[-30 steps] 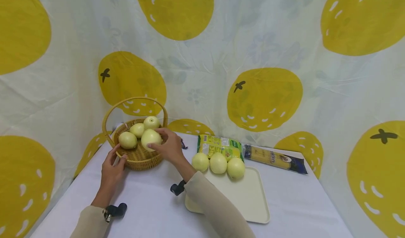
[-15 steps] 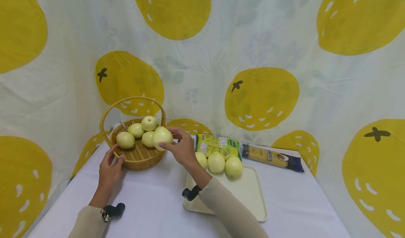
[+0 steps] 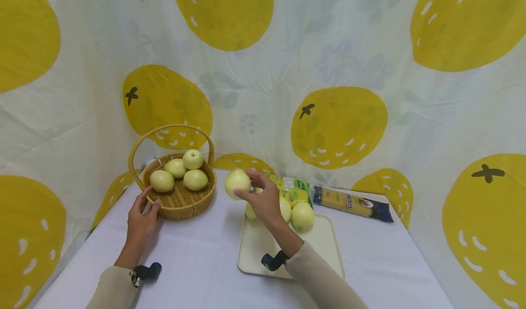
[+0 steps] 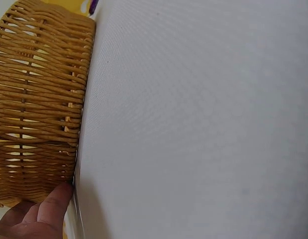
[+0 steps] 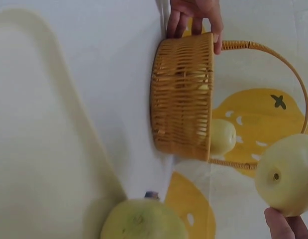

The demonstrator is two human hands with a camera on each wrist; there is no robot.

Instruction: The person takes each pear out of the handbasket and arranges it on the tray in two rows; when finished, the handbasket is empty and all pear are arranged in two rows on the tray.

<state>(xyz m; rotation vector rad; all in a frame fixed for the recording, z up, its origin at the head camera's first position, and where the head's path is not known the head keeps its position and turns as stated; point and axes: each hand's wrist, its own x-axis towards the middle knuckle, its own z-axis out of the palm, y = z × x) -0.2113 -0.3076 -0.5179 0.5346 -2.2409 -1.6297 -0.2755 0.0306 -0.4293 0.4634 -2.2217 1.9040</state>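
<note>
Holding one pale fruit [image 3: 237, 184] aloft in your right hand [image 3: 265, 199], left hand [image 3: 141, 220] gripping the basket [image 3: 181, 213], you're seemingly mid-transfer, likely needing a gentle landing on the tray [image 3: 250, 254]!

We hold a fruit [image 3: 237, 183] in our right hand [image 3: 265, 201], between basket [image 3: 181, 213] and tray [image 3: 259, 254]. Our left hand [image 3: 141, 220] grips the basket near the far left corner of the table [image 3: 197, 263]; four fruits [image 3: 195, 180] lie inside. Three more fruits [image 3: 302, 215] line the tray's far edge.
</note>
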